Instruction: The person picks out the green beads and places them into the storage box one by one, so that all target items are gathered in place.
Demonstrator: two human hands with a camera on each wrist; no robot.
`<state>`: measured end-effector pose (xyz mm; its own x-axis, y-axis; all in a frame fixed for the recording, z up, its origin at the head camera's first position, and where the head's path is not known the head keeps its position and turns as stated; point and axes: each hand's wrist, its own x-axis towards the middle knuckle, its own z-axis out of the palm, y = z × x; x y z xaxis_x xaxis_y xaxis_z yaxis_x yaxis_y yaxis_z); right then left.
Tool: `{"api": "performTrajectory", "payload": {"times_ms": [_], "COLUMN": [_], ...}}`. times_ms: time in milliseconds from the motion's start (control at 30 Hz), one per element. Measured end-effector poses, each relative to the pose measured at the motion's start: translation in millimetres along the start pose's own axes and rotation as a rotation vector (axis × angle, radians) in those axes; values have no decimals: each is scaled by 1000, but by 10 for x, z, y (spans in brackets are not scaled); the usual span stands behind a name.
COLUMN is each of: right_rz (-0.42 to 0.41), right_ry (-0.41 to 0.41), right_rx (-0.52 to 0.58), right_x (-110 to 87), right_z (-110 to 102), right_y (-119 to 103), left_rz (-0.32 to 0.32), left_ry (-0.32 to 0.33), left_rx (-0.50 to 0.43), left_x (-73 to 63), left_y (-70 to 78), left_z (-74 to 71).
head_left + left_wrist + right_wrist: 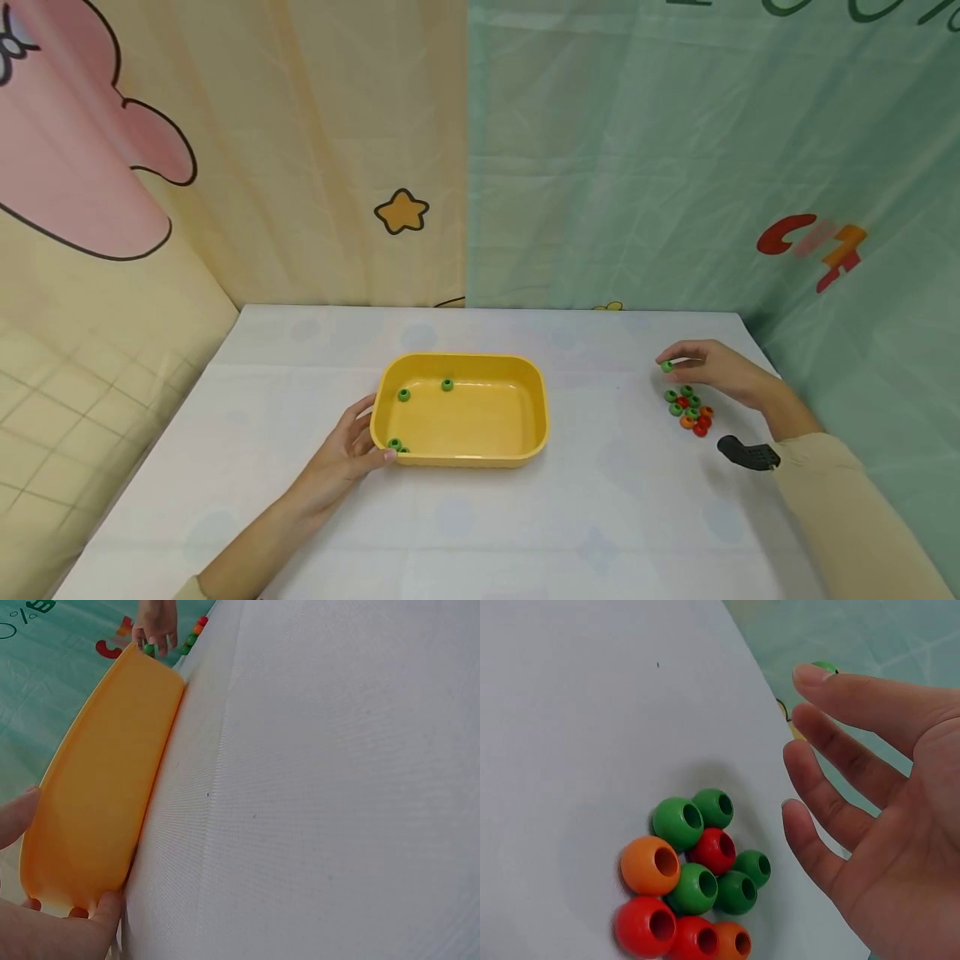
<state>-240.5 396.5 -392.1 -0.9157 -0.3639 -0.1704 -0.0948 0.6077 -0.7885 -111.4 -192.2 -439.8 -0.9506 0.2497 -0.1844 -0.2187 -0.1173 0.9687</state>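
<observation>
Item: one shallow glossy yellow tray (472, 421), rectangular with rounded corners, set about mid-width on the white cloth-covered worktop (525, 525). Contents: round green pierced beads (447, 385), two lying apart towards the far side and two at the near left corner; the last of these is mostly hidden by the rim, so its colour is, I would say, probably green. Hands, two: the left hand (352, 446) grips the tray at its near left corner, thumb at the rim, fingers against the outer wall; the right hand (712, 367), well apart at the right side, pinches one round green bead (667, 367) between thumb and fingertips, above the worktop. Just below that hand, one close cluster of ten round glossy pierced beads (693, 889), resting on the cloth: five green, three red, two orange, several touching. Also noted: a beige sleeve (855, 508) on the right arm, a black textured piece (750, 455) at its cuff; behind, a hanging yellow-and-green fabric backdrop (600, 167) bearing an orange star (402, 212).
</observation>
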Motion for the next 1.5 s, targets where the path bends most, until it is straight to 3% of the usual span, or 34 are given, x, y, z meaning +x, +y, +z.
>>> {"api": "performTrajectory", "payload": {"times_ms": [400,733,1167,1500], "right_rz": [-41,-66,-122,-165], "right_ry": [-112,-167,-270,-302], "right_rx": [90,19,62,52], "right_x": [236,435,732,907], "right_z": [197,397,617,821], "right_y": [-321,-593,-965,-1244], "left_rz": [-25,-43,-42,-48], "left_ry": [12,17,21,21], "left_rx": [13,18,32,17], "left_x": [8,16,6,13], "left_y": [12,-14,23,12], "left_z": [14,18,10,8]}}
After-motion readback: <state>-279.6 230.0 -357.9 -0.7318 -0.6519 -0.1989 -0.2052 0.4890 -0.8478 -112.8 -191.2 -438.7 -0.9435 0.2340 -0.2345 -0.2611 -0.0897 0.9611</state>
